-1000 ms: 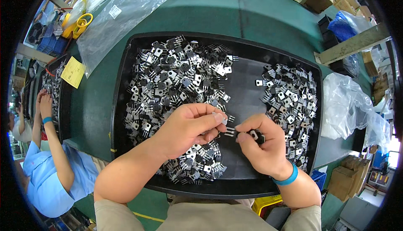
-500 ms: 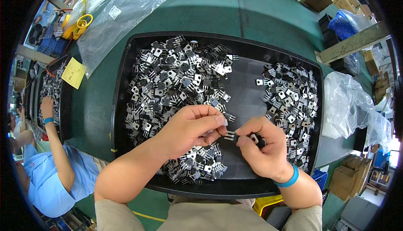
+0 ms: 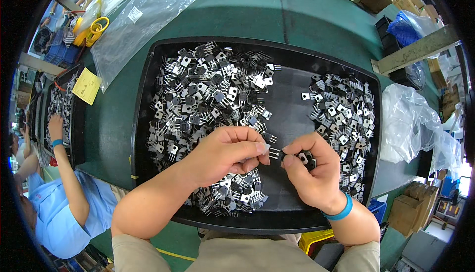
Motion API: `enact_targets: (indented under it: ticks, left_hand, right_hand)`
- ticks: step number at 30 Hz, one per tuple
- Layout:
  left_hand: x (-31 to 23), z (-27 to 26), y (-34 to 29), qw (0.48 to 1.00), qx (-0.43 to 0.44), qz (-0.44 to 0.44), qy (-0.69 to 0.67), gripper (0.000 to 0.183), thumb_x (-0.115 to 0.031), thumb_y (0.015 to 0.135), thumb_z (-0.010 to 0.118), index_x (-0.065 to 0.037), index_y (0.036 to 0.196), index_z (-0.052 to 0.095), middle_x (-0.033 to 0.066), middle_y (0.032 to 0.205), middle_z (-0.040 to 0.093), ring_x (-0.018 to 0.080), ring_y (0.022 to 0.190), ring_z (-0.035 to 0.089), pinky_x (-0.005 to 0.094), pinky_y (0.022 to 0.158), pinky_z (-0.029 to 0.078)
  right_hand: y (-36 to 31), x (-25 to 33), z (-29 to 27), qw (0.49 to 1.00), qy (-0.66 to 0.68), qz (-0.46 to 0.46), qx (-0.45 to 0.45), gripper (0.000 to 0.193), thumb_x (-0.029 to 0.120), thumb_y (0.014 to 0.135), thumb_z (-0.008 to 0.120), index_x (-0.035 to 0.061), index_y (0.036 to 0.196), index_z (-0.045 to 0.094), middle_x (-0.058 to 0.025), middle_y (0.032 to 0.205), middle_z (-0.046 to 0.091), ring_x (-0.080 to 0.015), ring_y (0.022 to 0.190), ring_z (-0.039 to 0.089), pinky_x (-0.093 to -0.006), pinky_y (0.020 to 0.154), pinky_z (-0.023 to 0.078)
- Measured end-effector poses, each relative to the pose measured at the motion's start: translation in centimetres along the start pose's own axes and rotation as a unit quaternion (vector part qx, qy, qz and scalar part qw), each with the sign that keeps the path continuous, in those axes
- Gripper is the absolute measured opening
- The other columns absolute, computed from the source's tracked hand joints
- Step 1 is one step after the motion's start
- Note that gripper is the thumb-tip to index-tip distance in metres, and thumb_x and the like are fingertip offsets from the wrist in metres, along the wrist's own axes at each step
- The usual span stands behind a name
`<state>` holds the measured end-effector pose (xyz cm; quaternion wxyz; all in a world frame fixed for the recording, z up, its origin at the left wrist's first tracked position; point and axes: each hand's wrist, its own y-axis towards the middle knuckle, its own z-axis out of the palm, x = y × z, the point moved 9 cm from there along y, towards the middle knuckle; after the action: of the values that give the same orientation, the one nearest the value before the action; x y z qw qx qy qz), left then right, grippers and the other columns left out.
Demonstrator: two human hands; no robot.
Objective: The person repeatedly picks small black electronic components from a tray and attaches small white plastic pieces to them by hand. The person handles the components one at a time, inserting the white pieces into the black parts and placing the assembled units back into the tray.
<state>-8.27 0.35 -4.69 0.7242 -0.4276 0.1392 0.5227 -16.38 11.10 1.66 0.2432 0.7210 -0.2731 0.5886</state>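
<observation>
Little shift since before: both hands' grip (image 3: 275, 153) pinched on one small black component (image 3: 278, 155) over tray (image 3: 292, 81).

Green worktable (image 3: 257, 10) — cardboard boxes (image 3: 410, 212) beside it.

Bare tray floor (image 3: 289, 123) between component heaps (image 3: 208, 104)

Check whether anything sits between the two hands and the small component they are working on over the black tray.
Nothing visible does. The left hand and right hand already pinch the small leaded component directly between their fingertips, above a bare strip of the black tray. The big pile of components and the smaller pile lie off to either side.
</observation>
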Motion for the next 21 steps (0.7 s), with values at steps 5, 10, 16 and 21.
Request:
enact_targets:
  ticks: [5,10,16,21]
  left_hand:
    - [0.24,0.03,-0.07,1.0,0.003,-0.009,0.013,0.011,-0.01,0.091,0.056,-0.001,0.094,0.062,0.0112,0.085,0.066,0.0071,0.06,0.05,0.0191,0.045,0.031]
    - [0.22,0.0,-0.07,1.0,0.005,-0.007,0.014,0.011,-0.01,0.091,0.057,-0.001,0.094,0.062,0.0113,0.085,0.066,0.0071,0.06,0.051,0.019,0.045,0.031]
    - [-0.01,0.0,-0.05,1.0,0.009,0.0,0.014,0.011,-0.009,0.091,0.057,0.0,0.095,0.062,0.0116,0.083,0.066,0.0073,0.059,0.05,0.0188,0.045,0.031]
    - [0.0,0.08,-0.08,1.0,0.012,0.0,0.023,0.012,-0.01,0.091,0.058,0.0,0.094,0.063,0.011,0.083,0.066,0.0066,0.059,0.05,0.0185,0.045,0.031]
  right_hand:
    - [0.02,-0.2,0.07,0.999,-0.021,0.024,0.012,0.01,0.0,0.079,0.062,0.0015,0.088,0.06,-0.0066,0.075,0.063,-0.0105,0.066,0.059,-0.0254,0.06,0.046]
    - [0.01,-0.43,0.09,0.999,-0.013,0.044,0.011,0.01,0.0,0.079,0.062,0.0015,0.088,0.06,-0.0067,0.075,0.064,-0.0106,0.067,0.059,-0.0254,0.062,0.047]
    - [-0.1,-0.15,0.13,0.999,-0.013,0.046,0.015,0.009,0.0,0.079,0.061,0.0011,0.088,0.06,-0.0063,0.075,0.063,-0.0098,0.068,0.058,-0.0252,0.062,0.046]
    - [-0.12,-0.41,0.01,0.999,-0.014,0.046,0.003,0.009,-0.001,0.08,0.061,0.0012,0.088,0.059,-0.0065,0.074,0.063,-0.0102,0.067,0.058,-0.0248,0.062,0.046]
